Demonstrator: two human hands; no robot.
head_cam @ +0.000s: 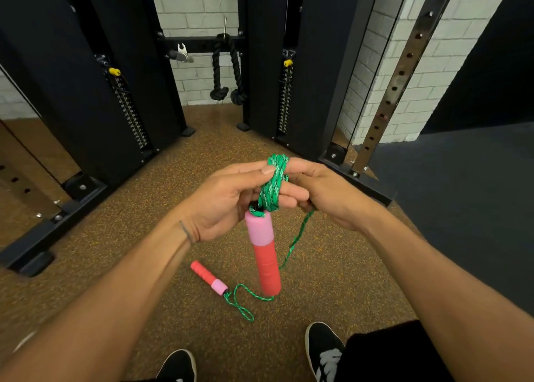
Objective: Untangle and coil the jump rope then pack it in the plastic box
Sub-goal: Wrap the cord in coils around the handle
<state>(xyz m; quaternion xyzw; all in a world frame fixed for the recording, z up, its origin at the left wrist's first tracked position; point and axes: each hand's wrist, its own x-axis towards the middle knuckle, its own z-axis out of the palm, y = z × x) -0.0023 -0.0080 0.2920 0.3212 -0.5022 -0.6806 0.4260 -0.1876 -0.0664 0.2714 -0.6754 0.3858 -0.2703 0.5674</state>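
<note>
A green jump rope point(273, 185) is wound in several turns around the fingers of my left hand point(228, 199). Its first handle point(264, 254), pink on top and red below, hangs straight down from that coil. My right hand point(323, 191) pinches the rope at the top of the coil. From under my right hand a loose strand point(294, 243) drops to the floor and runs to the second red and pink handle point(208, 277), which lies on the floor. No plastic box is in view.
I stand on a brown speckled rubber floor point(130, 237). Black weight-stack machines point(86, 92) rise on both sides ahead, their base bars on the floor. A black rope attachment point(226, 69) hangs by the white brick wall. My black shoes point(323, 350) show at the bottom.
</note>
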